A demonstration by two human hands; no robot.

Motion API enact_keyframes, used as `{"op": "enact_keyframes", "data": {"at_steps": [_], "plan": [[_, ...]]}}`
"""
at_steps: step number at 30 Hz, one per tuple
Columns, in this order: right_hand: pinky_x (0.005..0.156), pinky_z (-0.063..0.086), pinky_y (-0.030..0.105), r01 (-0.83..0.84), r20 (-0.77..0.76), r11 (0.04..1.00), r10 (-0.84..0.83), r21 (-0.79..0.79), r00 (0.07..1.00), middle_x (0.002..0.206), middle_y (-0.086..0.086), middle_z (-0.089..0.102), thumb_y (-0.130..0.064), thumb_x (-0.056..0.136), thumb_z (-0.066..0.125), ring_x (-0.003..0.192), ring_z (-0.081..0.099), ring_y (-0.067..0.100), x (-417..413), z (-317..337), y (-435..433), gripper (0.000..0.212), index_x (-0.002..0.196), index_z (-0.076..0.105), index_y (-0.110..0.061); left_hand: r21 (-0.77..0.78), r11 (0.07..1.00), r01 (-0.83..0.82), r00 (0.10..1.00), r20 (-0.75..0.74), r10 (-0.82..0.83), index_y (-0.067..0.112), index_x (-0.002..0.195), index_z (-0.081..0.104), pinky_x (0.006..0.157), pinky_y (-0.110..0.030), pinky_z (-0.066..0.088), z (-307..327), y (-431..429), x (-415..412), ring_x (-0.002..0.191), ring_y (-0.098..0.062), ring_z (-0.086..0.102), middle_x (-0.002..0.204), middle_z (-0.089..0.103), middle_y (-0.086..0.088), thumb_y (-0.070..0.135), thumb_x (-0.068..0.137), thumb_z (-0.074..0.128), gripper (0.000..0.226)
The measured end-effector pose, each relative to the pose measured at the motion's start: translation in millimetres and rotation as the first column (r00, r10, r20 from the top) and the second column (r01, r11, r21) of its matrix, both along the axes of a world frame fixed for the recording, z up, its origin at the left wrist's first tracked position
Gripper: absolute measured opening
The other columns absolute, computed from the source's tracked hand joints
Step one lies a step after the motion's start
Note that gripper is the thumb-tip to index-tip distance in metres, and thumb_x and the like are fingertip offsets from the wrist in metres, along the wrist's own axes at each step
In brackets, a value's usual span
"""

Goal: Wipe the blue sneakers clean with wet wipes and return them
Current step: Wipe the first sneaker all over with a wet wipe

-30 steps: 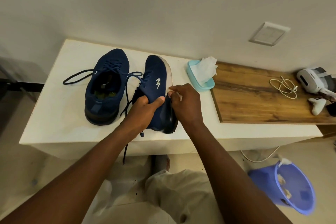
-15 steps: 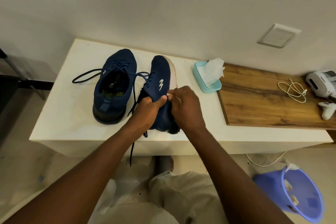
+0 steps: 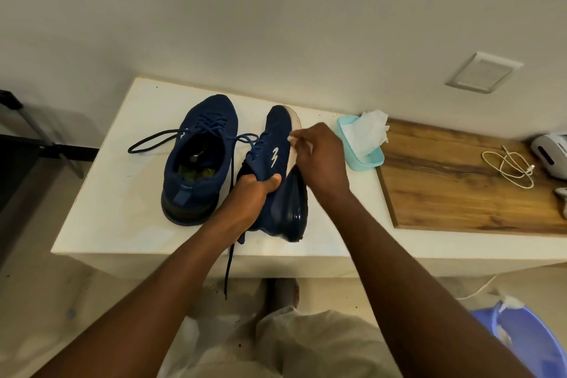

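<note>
Fingers [image 3: 302,136] of right hand [image 3: 322,159] pinch wipe [image 3: 291,140] against sneaker [image 3: 276,135] midsole.

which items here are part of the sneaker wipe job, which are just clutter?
In the job: tilted blue knit sneaker gripped by left hand; second blue knit sneaker standing on white table; small white wet wipe pinched in right hand; teal plastic wipes tub.
Lying about: coiled white cable; white plastic device; brown wooden board.

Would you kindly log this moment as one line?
left hand grips tilted sneaker | right hand holds wipe at its sole | second sneaker flat on table
</note>
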State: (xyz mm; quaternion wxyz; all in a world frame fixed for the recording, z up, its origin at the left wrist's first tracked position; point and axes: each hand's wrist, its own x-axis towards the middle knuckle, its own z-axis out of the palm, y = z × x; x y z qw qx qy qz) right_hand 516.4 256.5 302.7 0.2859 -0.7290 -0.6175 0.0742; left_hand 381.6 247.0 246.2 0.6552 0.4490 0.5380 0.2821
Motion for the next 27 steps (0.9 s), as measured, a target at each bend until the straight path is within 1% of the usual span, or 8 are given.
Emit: {"op": "enact_keyframes", "data": {"at_steps": [4, 11, 14, 16, 18, 21, 25, 27], "plan": [[0.076, 0.034, 0.017, 0.043, -0.020, 0.999, -0.044, -0.031, 0.999, 0.108, 0.009, 0.066, -0.020, 0.098, 0.057, 0.099, 0.064, 0.022, 10, 1, 50, 0.021, 0.108, 0.075, -0.013, 0.005, 1.000, 0.007, 1.000, 0.026, -0.007, 0.031, 0.089, 0.057, 0.097, -0.042, 0.051, -3, 4, -1, 0.100, -0.026, 0.066, 0.096, 0.070, 0.003, 0.032, 0.100, 0.060, 0.012], [0.075, 0.038, 0.011, 0.019, -0.082, 0.999, -0.021, -0.026, 0.996, 0.105, 0.007, 0.062, -0.021, 0.099, 0.056, 0.095, 0.060, 0.016, 2, -16, -11, 0.021, 0.111, 0.073, -0.014, -0.008, 1.000, -0.011, 1.000, 0.000, 0.011, 0.020, 0.099, 0.062, 0.096, -0.046, 0.052, 1, 3, -3, 0.097, -0.029, 0.068, 0.100, 0.072, -0.006, 0.034, 0.099, 0.061, 0.014], [0.082, 0.044, 0.013, 0.005, -0.104, 1.000, -0.007, -0.024, 0.995, 0.105, 0.005, 0.063, -0.019, 0.098, 0.058, 0.094, 0.061, 0.014, 1, -26, -37, 0.021, 0.113, 0.073, -0.015, 0.014, 1.000, -0.024, 1.000, 0.001, 0.023, 0.022, 0.094, 0.061, 0.087, -0.040, 0.052, 0, 3, -2, 0.089, -0.024, 0.067, 0.092, 0.070, -0.002, 0.032, 0.099, 0.060, 0.012], [0.080, 0.040, 0.009, 0.017, -0.125, 1.000, -0.019, -0.020, 0.992, 0.105, 0.004, 0.064, -0.020, 0.098, 0.059, 0.094, 0.061, 0.013, 3, -24, -28, 0.020, 0.111, 0.074, -0.015, 0.026, 0.999, -0.030, 1.000, 0.007, 0.030, 0.025, 0.091, 0.058, 0.077, -0.034, 0.049, 1, 3, -1, 0.083, -0.018, 0.063, 0.087, 0.067, 0.003, 0.031, 0.100, 0.060, 0.012], [0.074, 0.033, 0.003, 0.037, -0.141, 0.999, -0.037, -0.001, 0.989, 0.105, 0.003, 0.063, -0.022, 0.098, 0.058, 0.093, 0.059, 0.011, 3, -18, -6, 0.020, 0.109, 0.074, -0.016, 0.026, 0.999, -0.019, 1.000, -0.002, 0.019, 0.026, 0.090, 0.056, 0.078, -0.033, 0.048, 0, 2, -2, 0.082, -0.016, 0.062, 0.087, 0.065, 0.004, 0.032, 0.100, 0.059, 0.012], [0.073, 0.036, 0.013, 0.068, -0.106, 0.998, -0.067, 0.003, 0.992, 0.106, 0.006, 0.066, -0.020, 0.097, 0.059, 0.094, 0.060, 0.015, 9, -6, 43, 0.020, 0.105, 0.075, -0.014, 0.029, 0.999, 0.019, 1.000, -0.016, -0.018, 0.021, 0.103, 0.060, 0.088, -0.038, 0.052, 0, 2, -3, 0.091, -0.022, 0.065, 0.095, 0.069, 0.000, 0.035, 0.100, 0.059, 0.014], [0.080, 0.040, 0.019, 0.081, -0.114, 0.992, -0.092, -0.098, 0.989, 0.106, 0.006, 0.073, -0.016, 0.093, 0.063, 0.096, 0.066, 0.018, 17, 6, 80, 0.016, 0.101, 0.077, -0.012, 0.068, 0.997, 0.025, 0.998, -0.065, -0.021, 0.024, 0.088, 0.061, 0.071, -0.029, 0.049, 0, 4, -7, 0.083, -0.016, 0.066, 0.086, 0.069, 0.004, 0.038, 0.097, 0.062, 0.017], [0.080, 0.040, 0.019, 0.079, -0.121, 0.992, -0.090, -0.097, 0.989, 0.106, 0.005, 0.072, -0.018, 0.093, 0.063, 0.097, 0.066, 0.017, 14, 3, 70, 0.017, 0.102, 0.076, -0.013, 0.154, 0.988, 0.023, 0.991, -0.137, -0.002, 0.025, 0.081, 0.061, 0.065, -0.025, 0.048, 0, 0, -13, 0.078, -0.013, 0.067, 0.079, 0.069, 0.007, 0.046, 0.094, 0.064, 0.025]]}}
